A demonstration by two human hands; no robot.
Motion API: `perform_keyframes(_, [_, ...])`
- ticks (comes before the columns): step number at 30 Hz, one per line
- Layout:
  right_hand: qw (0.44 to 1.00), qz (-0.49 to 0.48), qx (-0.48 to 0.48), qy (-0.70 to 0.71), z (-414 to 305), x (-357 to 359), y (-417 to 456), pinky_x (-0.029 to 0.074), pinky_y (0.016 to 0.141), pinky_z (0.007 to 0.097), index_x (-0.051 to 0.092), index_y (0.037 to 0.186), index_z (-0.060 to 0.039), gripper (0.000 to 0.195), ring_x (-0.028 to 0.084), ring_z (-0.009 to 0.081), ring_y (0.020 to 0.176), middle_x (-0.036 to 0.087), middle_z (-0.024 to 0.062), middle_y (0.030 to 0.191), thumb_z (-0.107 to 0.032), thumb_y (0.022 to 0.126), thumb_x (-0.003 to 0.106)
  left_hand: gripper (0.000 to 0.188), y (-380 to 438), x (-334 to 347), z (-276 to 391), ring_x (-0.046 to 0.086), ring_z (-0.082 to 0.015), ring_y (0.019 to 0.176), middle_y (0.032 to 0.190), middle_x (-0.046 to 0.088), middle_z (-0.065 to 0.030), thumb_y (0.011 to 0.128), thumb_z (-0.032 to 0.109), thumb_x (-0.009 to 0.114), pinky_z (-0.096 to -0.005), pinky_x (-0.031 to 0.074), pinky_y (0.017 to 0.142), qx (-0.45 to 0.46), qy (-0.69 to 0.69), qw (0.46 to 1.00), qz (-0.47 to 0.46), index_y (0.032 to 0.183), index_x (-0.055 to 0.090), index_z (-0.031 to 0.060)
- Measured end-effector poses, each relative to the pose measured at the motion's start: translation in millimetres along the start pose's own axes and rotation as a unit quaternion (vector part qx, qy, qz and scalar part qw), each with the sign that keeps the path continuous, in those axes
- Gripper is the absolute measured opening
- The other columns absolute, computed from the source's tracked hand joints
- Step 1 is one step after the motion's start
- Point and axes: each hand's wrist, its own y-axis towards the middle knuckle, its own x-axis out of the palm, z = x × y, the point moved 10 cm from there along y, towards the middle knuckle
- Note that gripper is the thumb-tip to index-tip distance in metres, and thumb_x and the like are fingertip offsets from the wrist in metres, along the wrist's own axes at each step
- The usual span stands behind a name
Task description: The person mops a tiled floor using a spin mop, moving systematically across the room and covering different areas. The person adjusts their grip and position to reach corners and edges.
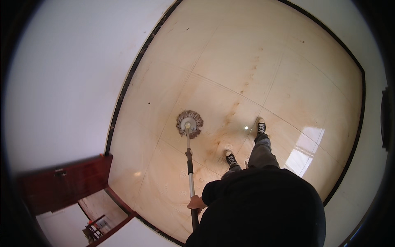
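Observation:
A spin mop's round head (189,123) rests on the tiled floor, its grey-brown strands spread around a pale disc. From it the metal mop pole (191,182), fitted with dark grip sections, runs back towards my body. My right hand (197,203) reaches out from a black sleeve, across to the left of my body, and is closed around the pole. The pole's near end disappears behind my dark clothing. My left hand is out of view.
Brownish marks (228,119) streak the glossy beige floor tiles (213,83). My shoes (261,127) stand right of the mop. A white wall (71,77) with dark skirting (129,78) runs along the left. At lower left, a red-brown door (83,176) adjoins a doorway.

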Motion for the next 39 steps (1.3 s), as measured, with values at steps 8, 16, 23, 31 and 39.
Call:
perform_keyframes(8, [0.960,0.155,0.106,0.207,15,-26,-14,0.049,0.050,0.0366,0.051,0.071,0.0094,0.034,0.059,0.0297,0.060,0.056,0.0208,0.068,-0.023,0.065,0.060,0.056,-7,19,-23,0.057,-0.0189,0.081,0.093,0.058,-0.0120,0.063,0.016,0.066,-0.0294,0.045,0.067,0.073,0.048,0.990,0.107,0.113,0.047,0.0026])
perform_keyframes(16, [0.875,0.485,-0.012,0.006,-8,-316,17,0.046,0.069,0.0418,0.046,0.082,0.0107,0.042,0.055,0.0407,0.077,0.055,0.0283,0.079,-0.026,0.066,0.059,0.068,87,80,215,0.058,-0.0282,0.083,0.092,0.058,-0.0187,0.053,0.005,0.059,-0.0333,0.046,0.070,0.327,0.074,0.936,0.104,0.119,0.042,0.0024])
perform_keyframes(23, [0.753,0.656,0.004,0.041,-39,-545,-78,0.045,0.071,0.0454,0.038,0.090,0.0046,0.036,0.055,0.0408,0.080,0.056,0.0252,0.082,-0.017,0.068,0.056,0.065,147,153,400,0.058,-0.0272,0.083,0.091,0.059,-0.0172,0.055,0.003,0.056,-0.0323,0.045,0.071,0.383,0.043,0.921,0.062,0.119,0.043,0.0042])
perform_keyframes(31, [0.801,0.592,0.078,-0.049,16,-561,-95,0.048,0.066,0.0392,0.041,0.088,0.0113,0.034,0.058,0.0354,0.078,0.057,0.0253,0.077,-0.017,0.072,0.051,0.063,129,194,384,0.056,-0.0370,0.083,0.090,0.058,-0.0210,0.060,0.009,0.054,-0.0405,0.044,0.071,0.336,0.109,0.934,0.061,0.121,0.040,0.0133])
perform_keyframes(39, [0.800,0.380,-0.035,-0.463,31,-301,21,0.039,0.059,0.0476,0.057,0.066,-0.0039,0.015,0.057,0.0323,0.063,0.057,0.0174,0.063,-0.019,0.066,0.056,0.063,120,104,166,0.058,-0.0329,0.079,0.088,0.059,-0.0172,0.058,0.005,0.056,-0.0381,0.046,0.067,0.199,0.172,0.961,0.086,0.119,0.044,0.0128])
